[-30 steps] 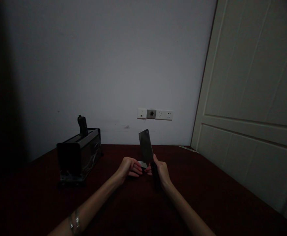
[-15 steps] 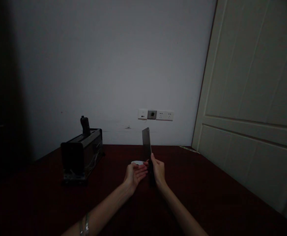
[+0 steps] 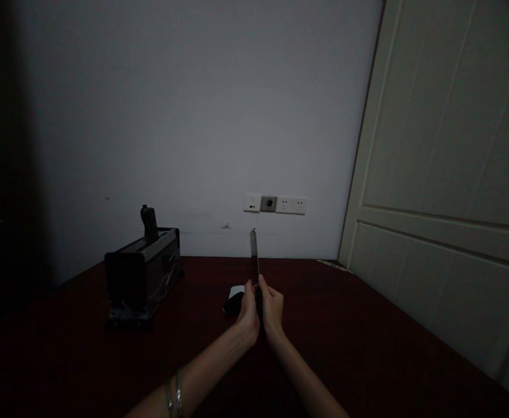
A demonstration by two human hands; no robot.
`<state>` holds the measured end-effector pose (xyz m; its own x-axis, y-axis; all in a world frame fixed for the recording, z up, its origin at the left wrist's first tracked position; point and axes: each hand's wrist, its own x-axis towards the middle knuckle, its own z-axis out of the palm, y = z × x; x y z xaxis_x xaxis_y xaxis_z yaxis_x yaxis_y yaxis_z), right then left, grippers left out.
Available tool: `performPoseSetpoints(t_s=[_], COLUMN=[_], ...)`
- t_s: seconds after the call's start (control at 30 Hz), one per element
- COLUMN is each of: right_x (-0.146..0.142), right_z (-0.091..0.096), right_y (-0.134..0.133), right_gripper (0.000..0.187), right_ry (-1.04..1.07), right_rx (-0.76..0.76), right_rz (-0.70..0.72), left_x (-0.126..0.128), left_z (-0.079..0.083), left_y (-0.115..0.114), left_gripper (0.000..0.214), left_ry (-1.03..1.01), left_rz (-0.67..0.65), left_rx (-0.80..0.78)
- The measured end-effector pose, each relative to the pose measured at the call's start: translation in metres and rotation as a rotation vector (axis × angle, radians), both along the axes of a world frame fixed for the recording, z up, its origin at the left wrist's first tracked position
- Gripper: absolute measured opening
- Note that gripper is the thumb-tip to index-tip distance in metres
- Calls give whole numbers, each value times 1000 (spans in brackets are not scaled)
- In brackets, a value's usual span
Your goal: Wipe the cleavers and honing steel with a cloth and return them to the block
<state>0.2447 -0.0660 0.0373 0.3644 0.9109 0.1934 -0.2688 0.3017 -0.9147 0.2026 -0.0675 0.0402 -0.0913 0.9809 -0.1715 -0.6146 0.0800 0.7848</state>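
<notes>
A cleaver stands upright over the dark red table, its blade edge-on to me. My right hand is wrapped round its dark handle. Pressed against the handle from the left is my left hand, fingers closed around it too. A small white and dark object lies on the table just behind and left of my left hand.
A black knife holder with a dark handle sticking up stands at the left. Behind the table is a white wall with sockets. A pale door closes off the right side.
The cleaver has turned from broadside to edge-on. My left hand has come off the small object on the table and joined the right hand on the handle.
</notes>
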Motion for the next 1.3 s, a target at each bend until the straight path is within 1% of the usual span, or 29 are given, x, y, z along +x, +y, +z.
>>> performPoseSetpoints(t_s=[0.07, 0.17, 0.27, 0.37, 0.43, 0.5, 0.57, 0.63, 0.67, 0.77, 0.83, 0.9, 0.93, 1.0, 1.07, 1.1, 1.2, 1.23, 1.3], right_x=[0, 0, 0, -2, -2, -2, 2, 12, 20, 50, 69, 80, 81, 76, 65, 59, 44, 40, 33], right_z=[-2, -4, -3, -3, -4, -3, -1, 4, 8, 18, 20, 15, 10, -4, -17, -23, -31, -32, -32], right_y=[-1, -3, -5, -3, -1, 0, 0, -1, -1, 4, 11, 18, 21, 24, 25, 25, 26, 28, 32], right_gripper=[51, 54, 58, 59, 59, 62, 66, 67, 66, 64, 65, 61, 57, 44, 33, 31, 37, 36, 33], right_ry=[10, -36, -99, -182, -281, -399, -516, -644, -713, -903, -1025, -1193, -1251, -1334, -1392, -1421, -1481, -1493, -1511], right_rx=[-5, -9, -7, -24, -22, -22, -44, -72, -77, -87, -133, -171, -171, -130, -43, 9, 134, 154, 157], right_rz=[-1, -3, -11, -35, -26, 17, 70, 83, 67, -57, -172, -238, -238, -183, -90, -41, 57, 62, 27], left_x=[0, -2, -5, -7, -9, -11, -14, -19, -22, -31, -37, -42, -44, -48, -50, -52, -56, -58, -63], left_z=[-1, -4, -8, -10, -10, -9, -9, -9, -9, -8, -7, -5, -4, -2, -1, 0, 3, 3, 5], left_y=[-1, -1, 1, 5, 8, 11, 14, 17, 18, 20, 21, 21, 20, 19, 17, 16, 13, 12, 10], left_gripper=[37, 45, 53, 58, 59, 59, 58, 58, 58, 58, 60, 60, 60, 59, 57, 56, 57, 57, 57], left_ry=[18, 120, 240, 293, 290, 276, 271, 270, 269, 259, 246, 230, 223, 213, 210, 206, 185, 181, 178], left_rz=[7, -47, -70, -29, 37, 90, 90, 43, 15, -45, -68, -95, -113, -145, -173, -190, -240, -251, -275], left_rx=[1, -25, 27, 107, 141, 178, 208, 228, 227, 177, 126, 86, 70, 45, 34, 33, 46, 50, 39])
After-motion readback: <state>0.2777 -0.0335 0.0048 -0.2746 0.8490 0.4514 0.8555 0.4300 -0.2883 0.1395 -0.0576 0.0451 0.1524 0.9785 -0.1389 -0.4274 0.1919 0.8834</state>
